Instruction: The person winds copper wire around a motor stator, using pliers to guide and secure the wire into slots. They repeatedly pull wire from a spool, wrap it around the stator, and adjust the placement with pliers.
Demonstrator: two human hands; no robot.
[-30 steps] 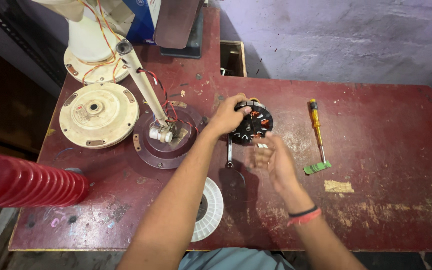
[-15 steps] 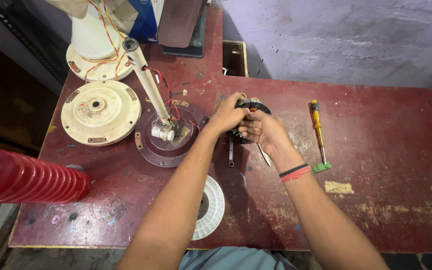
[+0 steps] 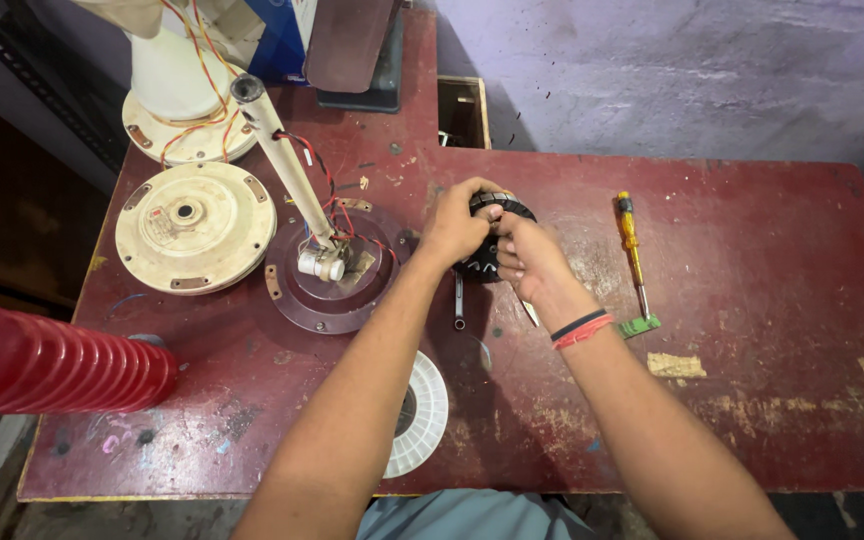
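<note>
- On the red table, near its middle: black round motor part, gripped from both sides.
- Left hand: fingers curled tight over the part's left edge.
- Right hand: fingers closed on its right edge, slim metal tool poking out beneath.
- Well right: yellow screwdriver, lying flat.
- Left: cream round cover, dark ring plate.

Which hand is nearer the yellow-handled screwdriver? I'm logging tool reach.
Right. The right hand sits on the black round motor part, just left of the yellow-handled screwdriver; the left hand lies farther left.
</note>
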